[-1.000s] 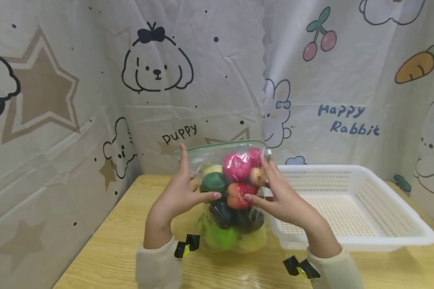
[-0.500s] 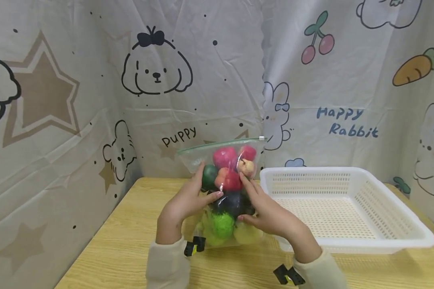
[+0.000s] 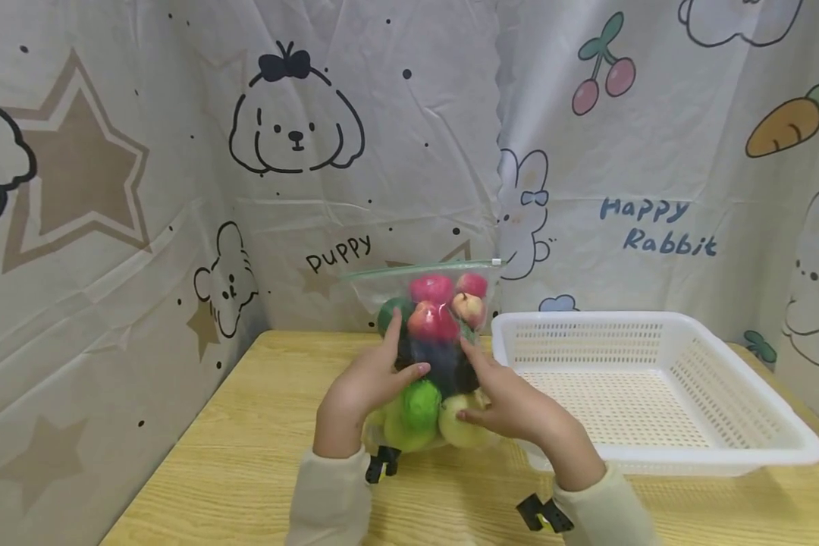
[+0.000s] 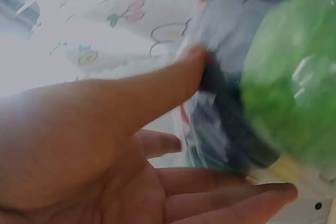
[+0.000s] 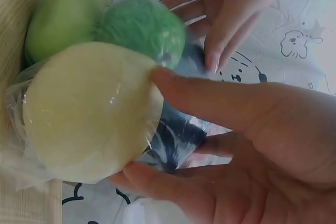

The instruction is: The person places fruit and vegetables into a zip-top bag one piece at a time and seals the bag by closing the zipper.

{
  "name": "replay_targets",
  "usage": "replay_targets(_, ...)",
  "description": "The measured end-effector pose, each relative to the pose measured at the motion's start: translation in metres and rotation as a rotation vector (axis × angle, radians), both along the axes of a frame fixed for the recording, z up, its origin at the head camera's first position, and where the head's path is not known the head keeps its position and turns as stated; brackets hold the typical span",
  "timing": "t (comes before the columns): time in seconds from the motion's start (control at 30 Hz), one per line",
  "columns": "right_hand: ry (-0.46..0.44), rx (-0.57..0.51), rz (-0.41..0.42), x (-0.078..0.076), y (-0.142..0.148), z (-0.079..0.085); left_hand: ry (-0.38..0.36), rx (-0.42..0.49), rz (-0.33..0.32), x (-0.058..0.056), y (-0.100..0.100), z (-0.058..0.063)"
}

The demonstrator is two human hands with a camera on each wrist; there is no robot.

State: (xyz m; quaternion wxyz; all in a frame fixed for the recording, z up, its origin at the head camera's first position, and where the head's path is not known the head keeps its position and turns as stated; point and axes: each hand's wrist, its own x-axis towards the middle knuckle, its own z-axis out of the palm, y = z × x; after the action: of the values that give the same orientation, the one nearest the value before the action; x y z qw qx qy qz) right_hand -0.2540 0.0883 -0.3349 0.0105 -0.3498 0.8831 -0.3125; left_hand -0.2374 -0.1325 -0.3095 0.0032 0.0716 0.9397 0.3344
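A clear zip bag (image 3: 382, 284) with a green seal strip and a white slider stands upright between both hands, full of toy fruit and vegetables. Near its top are pink and red pieces and a small peach-coloured one (image 3: 469, 309). Dark pieces (image 3: 437, 368) fill the middle, above a bright green piece (image 3: 421, 406) and a round pale yellow one (image 5: 92, 111). My left hand (image 3: 365, 387) holds the bag's left side, thumb in front, fingers long at the side. On the right side my right hand (image 3: 515, 398) grips it, its thumb against the pale yellow piece.
A white perforated plastic basket (image 3: 723, 459) stands on the wooden table (image 3: 225, 455) right of the bag. Behind the table hangs a pale cloth (image 3: 409, 152) with cartoon prints. Both wrists carry black camera mounts (image 3: 544, 514).
The bag has tilted more upright and its lower end has moved away from me. Both hands have slid lower on its sides, the left hand also moving right.
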Motion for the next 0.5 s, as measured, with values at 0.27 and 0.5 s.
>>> replay_targets(0.27, -0.049, 0.051, -0.036, 0.0023, -0.0044, 0.0016, -0.031, -0.041, 0.009, 0.0004, 0.007, -0.0014)
replay_targets(0.5, -0.036, 0.042, -0.037, -0.0016, -0.0014, 0.0023, -0.101, 0.001, -0.018, 0.0023, 0.0029, -0.0042)
